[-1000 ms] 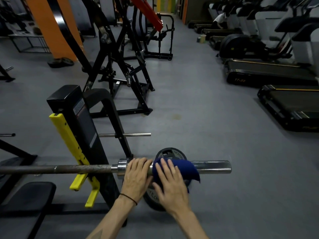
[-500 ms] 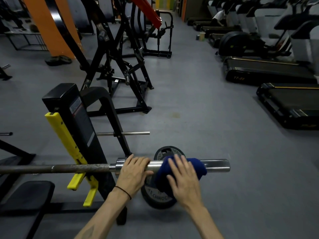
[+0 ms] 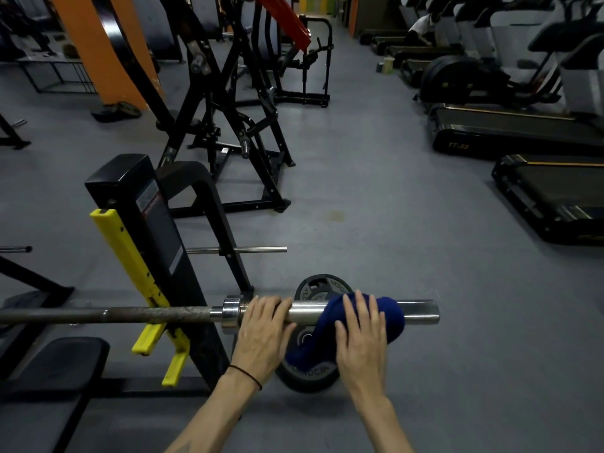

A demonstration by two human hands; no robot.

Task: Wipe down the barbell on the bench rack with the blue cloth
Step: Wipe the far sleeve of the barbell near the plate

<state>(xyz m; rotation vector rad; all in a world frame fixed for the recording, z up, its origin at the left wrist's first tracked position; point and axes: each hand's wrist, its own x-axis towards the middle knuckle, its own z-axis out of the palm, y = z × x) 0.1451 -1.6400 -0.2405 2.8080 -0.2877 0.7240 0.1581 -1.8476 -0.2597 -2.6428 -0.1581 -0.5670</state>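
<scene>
The barbell lies level across the bench rack, resting in its yellow hook. Its chrome sleeve points right. My left hand grips the sleeve just right of the collar, fingers curled over the top. The blue cloth is draped over the sleeve further right, with one end hanging down on the near side. My right hand presses on the cloth with spread, fairly straight fingers laid over the bar.
A black weight plate stands on the grey floor under the sleeve. The bench pad is at the lower left. A chrome storage peg sticks out behind the rack. Treadmills line the right side; black machines stand behind.
My right hand has slid the blue cloth to the right along the sleeve, towards its end. My left hand has stayed by the collar.
</scene>
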